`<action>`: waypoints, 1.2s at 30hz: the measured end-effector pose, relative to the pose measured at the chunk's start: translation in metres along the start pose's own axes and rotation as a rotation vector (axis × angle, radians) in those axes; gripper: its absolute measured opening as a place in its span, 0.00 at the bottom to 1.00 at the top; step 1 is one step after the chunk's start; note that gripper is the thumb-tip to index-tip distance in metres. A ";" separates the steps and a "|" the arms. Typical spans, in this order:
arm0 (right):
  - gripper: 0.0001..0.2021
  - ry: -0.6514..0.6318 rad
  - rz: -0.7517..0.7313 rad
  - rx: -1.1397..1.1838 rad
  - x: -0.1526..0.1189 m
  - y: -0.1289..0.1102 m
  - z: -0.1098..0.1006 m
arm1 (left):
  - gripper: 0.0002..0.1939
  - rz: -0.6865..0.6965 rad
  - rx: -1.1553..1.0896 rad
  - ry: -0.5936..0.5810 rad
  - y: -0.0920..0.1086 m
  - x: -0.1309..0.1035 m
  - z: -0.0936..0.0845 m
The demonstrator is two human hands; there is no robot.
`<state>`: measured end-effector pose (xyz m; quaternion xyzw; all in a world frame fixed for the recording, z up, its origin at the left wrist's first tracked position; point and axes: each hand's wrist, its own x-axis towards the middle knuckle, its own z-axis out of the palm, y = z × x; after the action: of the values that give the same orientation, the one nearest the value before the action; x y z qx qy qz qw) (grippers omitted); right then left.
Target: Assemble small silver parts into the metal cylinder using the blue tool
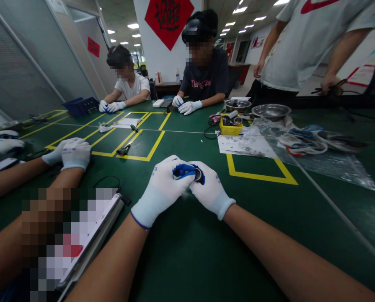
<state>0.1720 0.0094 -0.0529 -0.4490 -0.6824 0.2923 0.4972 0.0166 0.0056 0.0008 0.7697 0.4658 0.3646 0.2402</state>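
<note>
Logging remotely, I noted one round part clamped between left hand and right hand, handling apparently underway, remainder unclear.

Ceiling lights glow beyond the green table.

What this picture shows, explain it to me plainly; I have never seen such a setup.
There is no robot here. The single picture comes from a camera on a person's head, looking forward and down. The two white-gloved hands in the middle are that person's: the left hand and the right hand. The right holds a small round part; the left's fingers meet it, though whether they grip it is unclear. On the green table are yellow outlines, a yellow tray of items, metal bowls and clear plastic. Other gloved hands belong to co-workers.
</note>
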 end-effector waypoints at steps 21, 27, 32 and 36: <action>0.09 -0.114 -0.039 -0.050 -0.002 -0.002 0.000 | 0.10 -0.116 0.021 -0.093 0.005 0.001 0.003; 0.11 -0.123 -0.010 -0.043 -0.002 -0.002 -0.001 | 0.08 -0.046 0.145 -0.125 0.009 0.001 0.000; 0.11 -0.119 -0.016 -0.023 -0.002 -0.001 -0.001 | 0.07 -0.051 0.146 -0.112 0.011 0.000 0.001; 0.12 -0.097 -0.039 -0.023 -0.001 0.004 0.001 | 0.05 -0.138 0.147 -0.062 0.012 -0.001 0.006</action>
<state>0.1726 0.0099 -0.0575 -0.4268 -0.7176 0.2960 0.4639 0.0282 -0.0007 0.0055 0.7623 0.5354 0.2879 0.2220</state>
